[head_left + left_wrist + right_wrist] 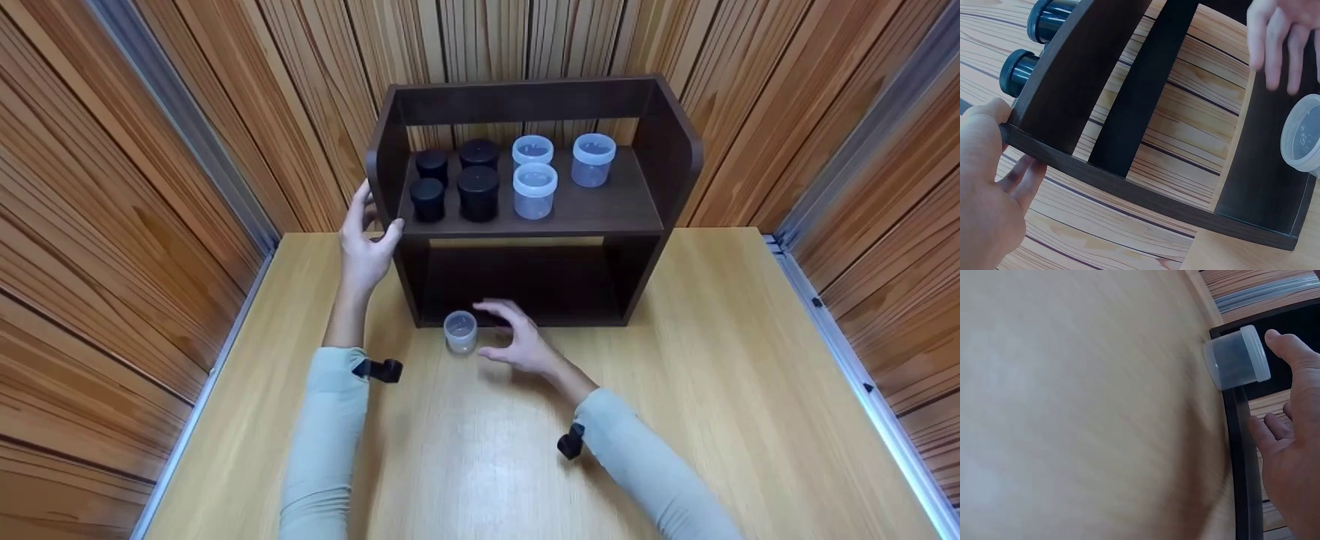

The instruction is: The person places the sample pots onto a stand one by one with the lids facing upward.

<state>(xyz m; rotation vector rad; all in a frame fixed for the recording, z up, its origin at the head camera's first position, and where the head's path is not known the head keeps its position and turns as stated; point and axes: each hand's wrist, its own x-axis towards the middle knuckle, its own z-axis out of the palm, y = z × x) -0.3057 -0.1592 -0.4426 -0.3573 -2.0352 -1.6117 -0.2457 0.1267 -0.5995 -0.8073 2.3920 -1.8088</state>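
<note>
My left hand (pixel 365 251) grips the left side panel of a dark brown two-tier shelf (pixel 529 232), thumb on the front edge and fingers around the outside. In the left wrist view, this hand (pixel 994 185) spans the panel's edge. A small clear plastic jar (pixel 460 332) stands upright at the shelf's lower front edge. Just right of it, my right hand (pixel 521 341) hovers with thumb and fingers spread, apart from the jar. The right wrist view shows the jar (pixel 1235 360) beyond the thumb tip, with nothing in the right hand (pixel 1297 433).
On the upper tier stand several black-lidded jars (pixel 478 193) at the left and three translucent jars (pixel 535 191) towards the right. The shelf stands on a light wooden table (pixel 480 450), against wood-patterned walls (pixel 487 37). Metal rails (pixel 862 375) edge the table.
</note>
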